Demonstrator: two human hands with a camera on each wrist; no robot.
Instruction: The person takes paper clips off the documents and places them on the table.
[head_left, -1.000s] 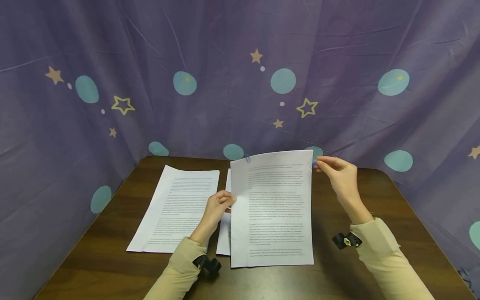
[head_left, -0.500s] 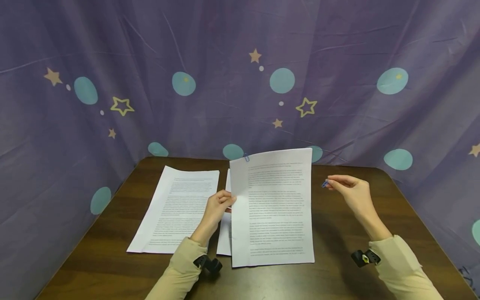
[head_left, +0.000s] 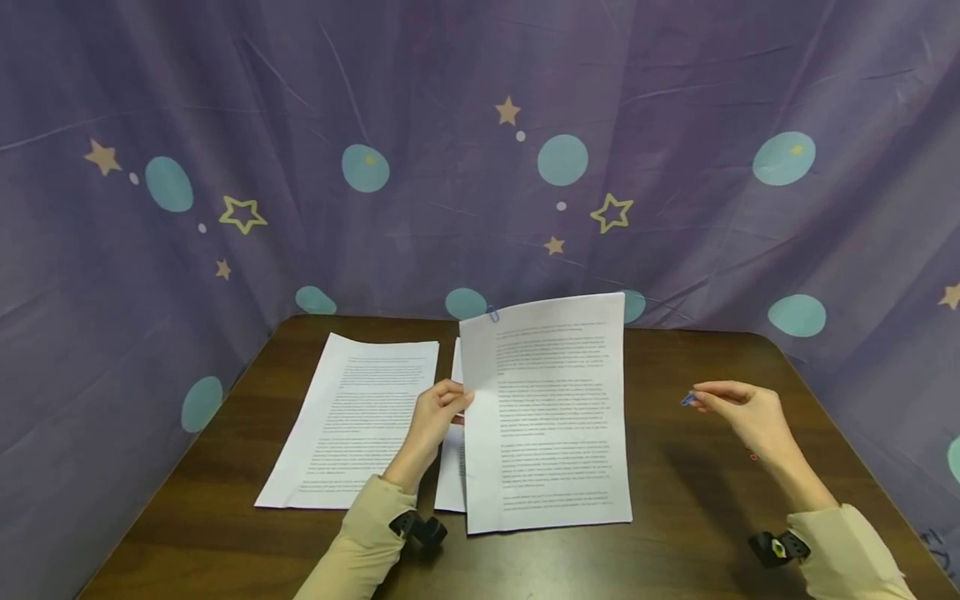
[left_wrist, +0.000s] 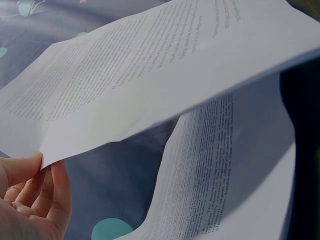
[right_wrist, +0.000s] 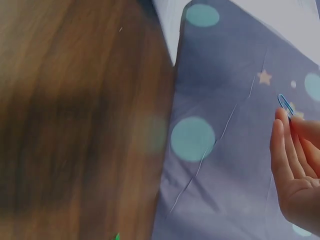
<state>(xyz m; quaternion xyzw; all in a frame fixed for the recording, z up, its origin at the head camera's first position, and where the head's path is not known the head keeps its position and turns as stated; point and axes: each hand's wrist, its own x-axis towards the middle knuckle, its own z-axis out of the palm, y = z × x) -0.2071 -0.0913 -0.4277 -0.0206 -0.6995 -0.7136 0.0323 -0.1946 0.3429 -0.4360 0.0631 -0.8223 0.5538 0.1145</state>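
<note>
My left hand (head_left: 437,417) pinches the left edge of a printed stack of paper (head_left: 555,417), which it holds up tilted toward me. A blue paper clip (head_left: 493,314) sits on the stack's top edge near the left corner. Off to the right, my right hand (head_left: 750,412) pinches a second blue paper clip (head_left: 687,399) between thumb and fingertips, apart from the paper. The right wrist view shows this clip's looped end (right_wrist: 283,103) poking out past the fingers. In the left wrist view, the thumb (left_wrist: 22,169) lies on top of the sheets with the fingers beneath.
Another printed stack (head_left: 367,417) lies on the brown wooden table (head_left: 225,475) at the left. More paper (head_left: 450,475) shows partly behind the held stack. Something small and red (head_left: 752,454) lies beside my right wrist. A purple patterned curtain (head_left: 420,233) hangs behind the table.
My right hand has moved away from the held stack's upper right edge, rightward and toward me, carrying the blue paper clip. A small red thing has come into view. The left hand stays nearly still.
</note>
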